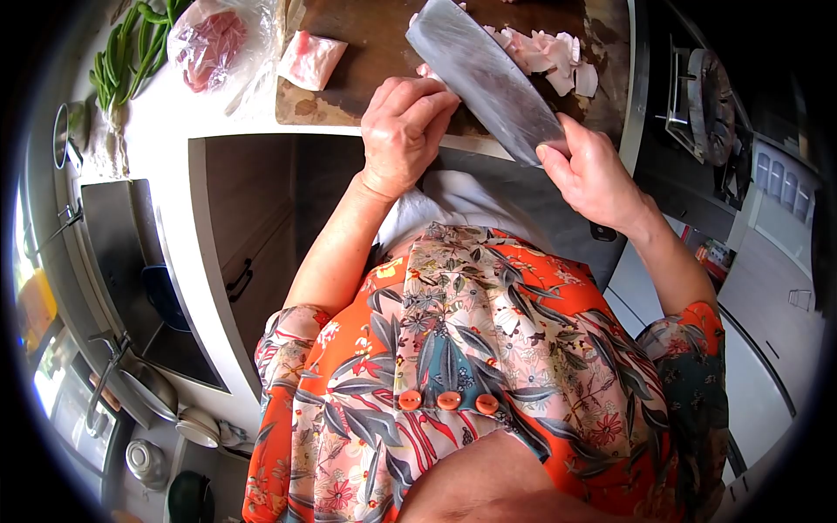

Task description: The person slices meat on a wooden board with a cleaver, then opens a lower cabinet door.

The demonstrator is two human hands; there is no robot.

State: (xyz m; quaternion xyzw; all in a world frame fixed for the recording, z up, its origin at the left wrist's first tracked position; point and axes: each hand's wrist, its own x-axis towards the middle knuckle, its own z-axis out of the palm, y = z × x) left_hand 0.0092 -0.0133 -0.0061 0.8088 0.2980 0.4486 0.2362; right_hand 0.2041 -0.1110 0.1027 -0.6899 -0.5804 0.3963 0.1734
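A broad-bladed cleaver (484, 78) slants over the wooden cutting board (327, 109), its handle end in the grip of my right hand (602, 174). Beside the blade, my left hand (408, 131) is closed, fingers curled down on a piece of pork (425, 71) that is mostly hidden by the fingers and the blade. Right of the cleaver lies a pile of pale, fatty pork slices (554, 57). A larger chunk of pork (311, 61) rests at the board's left edge.
Left of the board, more meat sits in a clear plastic bag (209, 44), with green peppers or beans (131, 52) beyond. The sink (153, 288) and faucet (109, 349) are at the left. A rack (706, 109) stands at the right.
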